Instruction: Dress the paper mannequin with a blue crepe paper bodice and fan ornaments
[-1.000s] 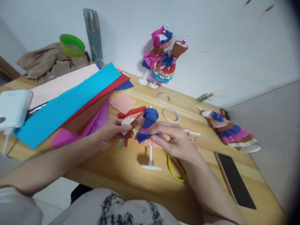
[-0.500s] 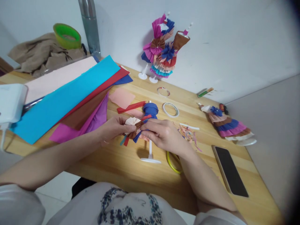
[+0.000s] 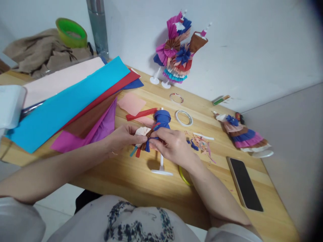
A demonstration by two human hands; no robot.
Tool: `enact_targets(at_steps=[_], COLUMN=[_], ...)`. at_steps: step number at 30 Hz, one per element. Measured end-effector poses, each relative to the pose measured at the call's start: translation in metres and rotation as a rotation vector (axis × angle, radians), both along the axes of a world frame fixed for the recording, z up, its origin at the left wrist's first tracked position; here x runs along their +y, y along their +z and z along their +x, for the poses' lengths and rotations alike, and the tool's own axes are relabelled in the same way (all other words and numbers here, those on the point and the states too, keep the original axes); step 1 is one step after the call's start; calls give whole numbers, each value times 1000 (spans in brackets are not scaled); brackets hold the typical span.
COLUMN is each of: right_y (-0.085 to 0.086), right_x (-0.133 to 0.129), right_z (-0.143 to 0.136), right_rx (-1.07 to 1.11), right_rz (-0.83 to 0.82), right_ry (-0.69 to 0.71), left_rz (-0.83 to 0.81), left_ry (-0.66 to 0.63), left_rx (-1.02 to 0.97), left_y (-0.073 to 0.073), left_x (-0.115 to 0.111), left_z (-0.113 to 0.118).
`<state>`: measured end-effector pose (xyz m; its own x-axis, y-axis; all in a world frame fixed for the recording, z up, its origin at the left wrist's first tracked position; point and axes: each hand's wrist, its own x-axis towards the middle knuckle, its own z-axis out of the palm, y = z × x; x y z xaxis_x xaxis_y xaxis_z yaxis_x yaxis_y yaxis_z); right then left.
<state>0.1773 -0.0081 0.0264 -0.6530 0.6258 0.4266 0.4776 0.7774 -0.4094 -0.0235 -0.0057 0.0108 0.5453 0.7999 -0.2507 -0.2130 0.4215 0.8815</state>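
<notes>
Between my two hands is a pleated paper rosette (image 3: 143,132) in cream and brown, with teal, red and blue strips hanging below it. My left hand (image 3: 126,136) pinches its cream side between thumb and fingers. The fingertips of my right hand (image 3: 168,139) are closed on the brown and blue folds at its right edge; what exactly lies under them is hidden. Right behind the rosette stands a small doll form wrapped in blue paper (image 3: 162,117), on a white stand (image 3: 162,172). My right hand covers part of the form.
Colored paper sheets (image 3: 73,101) lie to the left beside a white charger (image 3: 11,104). Two paper-dressed forms (image 3: 174,50) stand at the wall; another dressed form (image 3: 243,132) lies right. Tape rolls (image 3: 183,118), paper scraps (image 3: 202,143), a phone (image 3: 245,183) and a yellow-handled tool (image 3: 185,176) are around.
The blue folds by the rosette have shifted slightly toward my right fingertips. Both hands keep their pinch, and the view has tilted a little.
</notes>
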Motion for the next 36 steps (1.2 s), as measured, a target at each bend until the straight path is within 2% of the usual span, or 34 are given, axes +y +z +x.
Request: enact_targets(at_steps=[7, 12, 19, 26, 36], right_y=[-7, -11, -11, -12, -8], right_x=[-1, -1, -1, 1, 2], right_z=[-2, -2, -1, 3, 4], right_rx=[4, -15, -17, -20, -33], right_rz=[60, 97, 225, 181, 228], right_ry=[-30, -53, -71, -76, -92], left_rz=[-35, -3, -17, -5, -1], left_ry=[3, -19, -47, -54, -95], left_rx=[-11, -3, 43, 43, 54], left_y=[-3, -4, -3, -3, -1], left_x=[0, 1, 1, 2, 1], left_z=[-1, -4, -8, -9, -9])
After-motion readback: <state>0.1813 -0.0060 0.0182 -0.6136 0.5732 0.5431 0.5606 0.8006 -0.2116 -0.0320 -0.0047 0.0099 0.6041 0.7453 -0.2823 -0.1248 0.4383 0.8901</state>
